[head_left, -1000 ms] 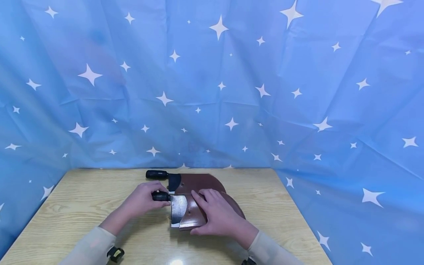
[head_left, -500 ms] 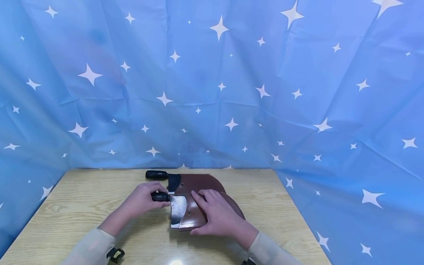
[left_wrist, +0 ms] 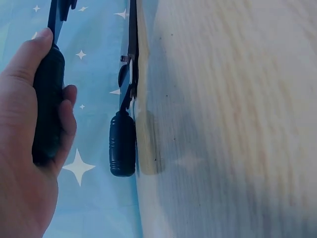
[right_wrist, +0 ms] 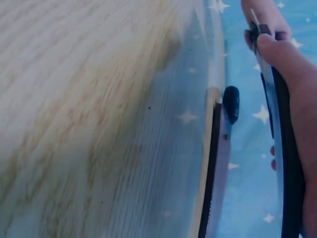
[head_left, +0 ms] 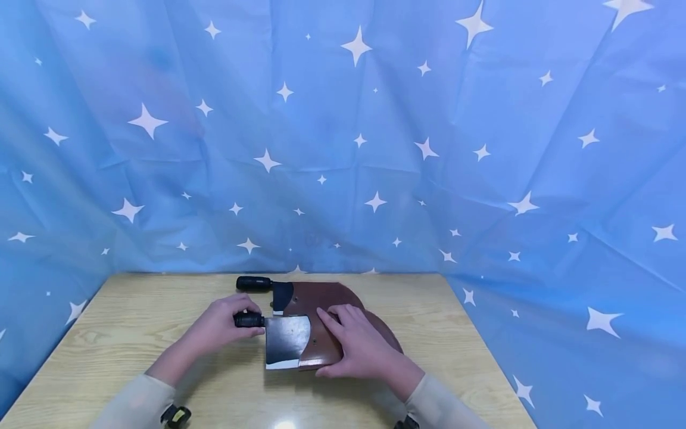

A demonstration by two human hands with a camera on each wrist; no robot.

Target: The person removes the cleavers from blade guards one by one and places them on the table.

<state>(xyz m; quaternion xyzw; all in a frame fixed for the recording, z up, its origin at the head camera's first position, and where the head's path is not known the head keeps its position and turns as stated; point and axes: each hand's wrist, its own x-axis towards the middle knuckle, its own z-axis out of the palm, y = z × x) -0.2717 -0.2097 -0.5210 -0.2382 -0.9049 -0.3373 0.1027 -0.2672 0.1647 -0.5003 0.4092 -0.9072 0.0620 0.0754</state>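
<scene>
My left hand (head_left: 222,322) grips the black handle (head_left: 249,320) of the nearer cleaver, its fingers wrapped round it in the left wrist view. The cleaver's broad dark blade (head_left: 286,339), pale along its front edge, sticks partly out of a brown leather sheath (head_left: 320,345). On that sheath is my right hand (head_left: 364,345), holding it with the thumb at the near edge and fingers over the top. The rest of the blade is hidden inside. Both wrist views show cleaver and sheath raised off the table. Behind lies a second cleaver (head_left: 253,284) in a similar brown sheath (head_left: 327,294).
The pale wood-grain table (head_left: 134,333) runs to a blue curtain (head_left: 321,179) with white stars at the back and sides. The second cleaver lies close to the table's far edge, partly overlapped by the nearer sheath in the head view.
My left hand has drawn the nearer cleaver leftward, so more blade shows outside the sheath. The right hand and sheath have shifted slightly right. The second cleaver has stayed in place.
</scene>
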